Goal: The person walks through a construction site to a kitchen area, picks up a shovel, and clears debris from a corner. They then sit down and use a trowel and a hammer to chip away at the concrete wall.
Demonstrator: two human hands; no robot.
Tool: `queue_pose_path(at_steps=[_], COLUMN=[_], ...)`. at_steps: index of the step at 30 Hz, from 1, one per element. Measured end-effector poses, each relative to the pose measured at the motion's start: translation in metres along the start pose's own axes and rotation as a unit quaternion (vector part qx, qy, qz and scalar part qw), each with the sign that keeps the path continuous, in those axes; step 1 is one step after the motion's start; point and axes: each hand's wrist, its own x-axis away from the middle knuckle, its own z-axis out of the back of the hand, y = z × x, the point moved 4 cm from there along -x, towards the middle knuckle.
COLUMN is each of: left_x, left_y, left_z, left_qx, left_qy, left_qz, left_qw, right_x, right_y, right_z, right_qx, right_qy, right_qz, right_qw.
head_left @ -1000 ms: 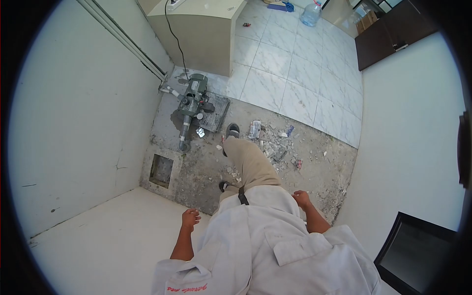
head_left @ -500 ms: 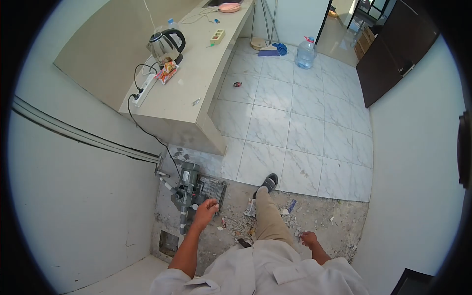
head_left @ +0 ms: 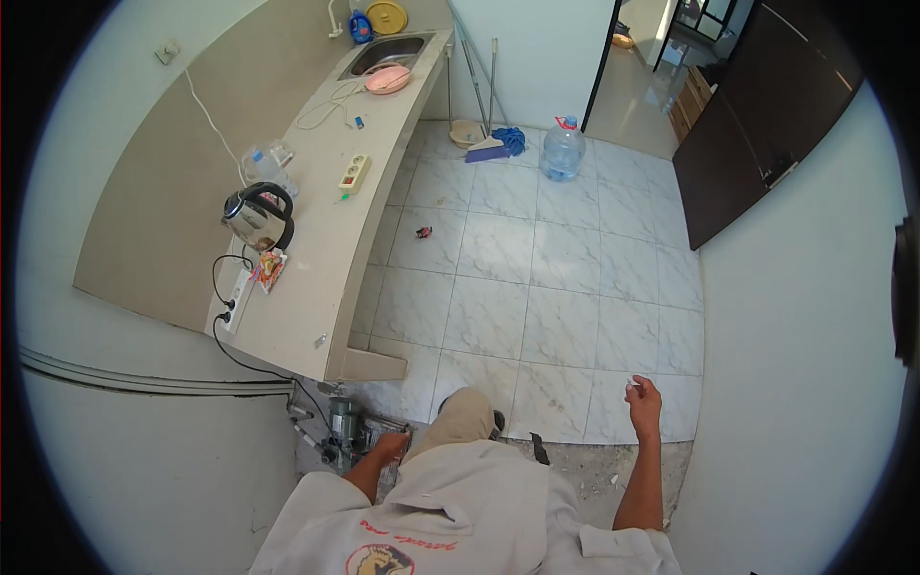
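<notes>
My right hand (head_left: 644, 398) is raised over the tiled floor on the right. Its fingertips pinch a small white piece (head_left: 630, 384), too small to name. Low on the left, my left hand (head_left: 391, 446) hangs beside my leg with its fingers curled in; whatever they hold, if anything, is hidden. Just left of that hand stands a grey-green water pump (head_left: 346, 422) with grey pipes, partly under the counter's end. A black cable runs from the pump up to a white power strip (head_left: 238, 299) on the counter.
Along the left runs a counter (head_left: 316, 287) with an electric kettle (head_left: 257, 218), a snack packet (head_left: 269, 271) and a sink (head_left: 385, 54). A large water bottle (head_left: 563, 151) and a broom (head_left: 487, 149) stand at the back. The dark door (head_left: 767, 115) is open. Rubble lies on bare concrete.
I have stepped forward toward the tiles, and the counter and floor show farther ahead. My right hand has swung up and forward; my left hand has dropped back beside my body.
</notes>
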Motion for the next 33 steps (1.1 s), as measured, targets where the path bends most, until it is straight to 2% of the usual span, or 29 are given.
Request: queue_pose_path(at_steps=[1,5,7,8,10,11,12,13,15,17,19,22,24,26,29,30,33], left_x=[0.004,-0.046,-0.074,-0.087,-0.097,-0.098,-0.097,-0.099,-0.105,-0.113,-0.117,-0.142,-0.15,-0.14,-0.162,-0.163,-0.123], left_y=[0.027,0.131,0.193,0.227,0.309,0.355,0.396,0.442,0.533,0.615,0.697,0.796,0.857,0.894,0.924,0.927,0.957], left_z=[-0.005,-0.032,-0.053,-0.065,-0.086,-0.097,-0.11,-0.121,-0.144,-0.167,-0.191,-0.236,-0.266,-0.296,-0.341,-0.357,-0.404], left_qx=[-0.005,-0.068,-0.052,-0.05,-0.059,-0.07,-0.08,-0.091,-0.108,-0.111,-0.166,-0.161,-0.162,-0.183,-0.178,-0.138,-0.048], left_qy=[-0.003,-0.033,-0.034,-0.039,-0.06,-0.062,-0.065,-0.066,-0.078,-0.091,-0.07,-0.041,-0.024,-0.011,0.008,-0.025,-0.092], left_qz=[0.022,-0.006,-0.022,-0.029,-0.04,-0.059,-0.074,-0.093,-0.145,-0.18,-0.274,-0.316,-0.316,-0.293,-0.265,-0.178,-0.079], left_qw=[1.0,0.997,0.998,0.998,0.996,0.994,0.992,0.989,0.98,0.973,0.945,0.934,0.935,0.938,0.948,0.974,0.991], right_x=[-0.014,-0.085,-0.128,-0.138,-0.17,-0.169,-0.166,-0.158,-0.162,-0.184,-0.226,-0.307,-0.364,-0.418,-0.508,-0.542,-0.673], right_y=[0.0,0.011,0.055,0.048,0.132,0.146,0.167,0.165,0.144,0.136,0.128,0.12,0.123,0.133,0.133,0.132,0.12], right_z=[0.0,-0.005,-0.005,0.0,0.006,0.012,0.021,0.029,0.037,0.038,0.035,0.034,0.044,0.065,0.117,0.139,0.217], right_qx=[-0.002,0.042,0.115,0.135,0.139,0.053,0.019,-0.036,-0.045,-0.049,-0.059,-0.068,-0.069,-0.065,-0.068,-0.074,-0.075], right_qy=[-0.008,-0.046,-0.052,-0.068,-0.057,-0.032,-0.016,-0.035,-0.051,-0.054,-0.059,-0.076,-0.09,-0.099,-0.095,-0.085,-0.045], right_qz=[-0.002,-0.015,0.007,-0.06,-0.069,-0.183,-0.258,-0.354,-0.455,-0.481,-0.483,-0.475,-0.466,-0.455,-0.451,-0.45,-0.42], right_qw=[1.0,0.998,0.992,0.987,0.986,0.981,0.966,0.934,0.888,0.873,0.872,0.874,0.877,0.883,0.885,0.886,0.903])
